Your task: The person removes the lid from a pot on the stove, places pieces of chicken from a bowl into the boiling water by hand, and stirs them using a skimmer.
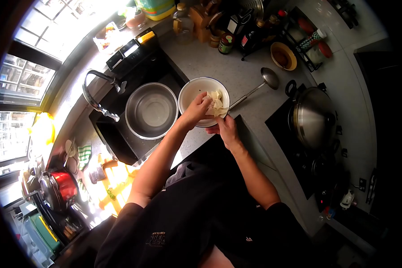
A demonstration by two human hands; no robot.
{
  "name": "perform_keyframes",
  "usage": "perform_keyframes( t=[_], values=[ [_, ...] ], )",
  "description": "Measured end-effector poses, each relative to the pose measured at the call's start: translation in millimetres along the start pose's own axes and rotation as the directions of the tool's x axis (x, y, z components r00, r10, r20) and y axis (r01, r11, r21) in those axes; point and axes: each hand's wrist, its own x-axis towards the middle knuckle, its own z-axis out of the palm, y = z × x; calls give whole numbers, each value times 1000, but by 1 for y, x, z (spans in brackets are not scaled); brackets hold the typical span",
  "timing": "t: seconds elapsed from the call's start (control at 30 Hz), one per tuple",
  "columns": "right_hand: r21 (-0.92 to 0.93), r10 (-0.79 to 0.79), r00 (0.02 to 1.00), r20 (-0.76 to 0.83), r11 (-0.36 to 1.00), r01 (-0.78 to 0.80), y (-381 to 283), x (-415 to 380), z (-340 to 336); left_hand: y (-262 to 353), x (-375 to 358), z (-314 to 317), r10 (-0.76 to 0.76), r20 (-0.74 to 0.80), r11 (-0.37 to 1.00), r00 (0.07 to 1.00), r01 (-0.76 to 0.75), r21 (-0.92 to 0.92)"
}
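A white bowl (190,91) with a dark rim stands on the counter just right of the sink. Inside it, at the right side, are pale, crumpled, thin pieces (216,103). My left hand (196,108) reaches into the bowl, its fingers closed at the edge of the pale pieces. At the bowl's near right rim is my right hand (225,129), its thumb up by the pieces and its other fingers under the bowl's edge. A round metal basin (152,110) sits over the dark sink, close to the bowl's left side.
A ladle (269,78) lies right of the bowl. Farther right, a lidded wok (315,118) stands on the black stove. Bottles, a knife block (200,20) and a brown bowl (283,56) line the back. The faucet (91,89) arches at the sink's left.
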Motion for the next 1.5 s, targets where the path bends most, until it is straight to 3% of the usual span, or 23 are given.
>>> perform_keyframes(
  t=[0.03, 0.07, 0.1, 0.17, 0.37, 0.47, 0.5, 0.57, 0.63, 0.67, 0.77, 1.0, 1.2, 1.4, 1.5],
  values=[
    [12, 18, 1000, 4, 1000, -18, 0, 0, -2, 1, 0, 1, -10, -1, 998, 1000, 10, -55],
    [24, 35, 999, 10, 999, -35, 2, 2, -5, 0, 1, -2, 1, -6, 999, 1000, 0, 34],
    [37, 52, 999, 16, 998, -52, 3, 3, -7, 3, 0, -4, 58, -18, 943, 998, -49, 329],
    [38, 81, 997, 18, 996, -82, 5, 6, -11, 9, -1, -5, 169, 11, 582, 986, -109, 806],
    [143, 122, 992, -34, 983, -116, 12, 7, -18, 10, -11, -9, 534, 36, 420, 845, -302, 856],
    [179, 129, 989, -74, 977, -114, 20, 16, -27, 15, -22, -17, 601, -76, 519, 796, -316, 794],
    [180, 129, 988, -89, 977, -112, 25, 20, -32, 12, -22, -22, 658, -103, 476, 746, -307, 824],
    [182, 116, 985, -128, 979, -92, 30, 30, -39, -14, -12, -30, 646, -254, 540, 720, -196, 819],
    [184, 111, 981, -157, 980, -82, 31, 42, -44, -67, 24, -49, 305, -328, 785, 894, -41, 619],
    [187, 121, 978, -168, 978, -88, 32, 45, -46, -82, 34, -53, 109, -323, 862, 940, 72, 502],
    [173, 129, 975, -183, 980, -97, 34, 59, -52, -63, 38, -34, -147, -75, 977, 986, 157, 141],
    [166, 154, 981, -119, 977, -133, 42, 74, -77, -77, 84, -18, -64, -189, 985, 980, 93, 147],
    [60, 296, 954, -48, 954, -293, 32, 53, -99, -76, 107, -19, -78, -247, 973, 966, 128, 193],
    [117, 263, 964, -45, 960, -256, 26, 29, -110, -86, 123, -14, -70, -313, 976, 947, 129, 173],
    [121, 259, 966, 2, 959, -258, 24, 24, -109, -96, 134, -14, -53, -315, 959, 948, 137, 250]
  ],
)
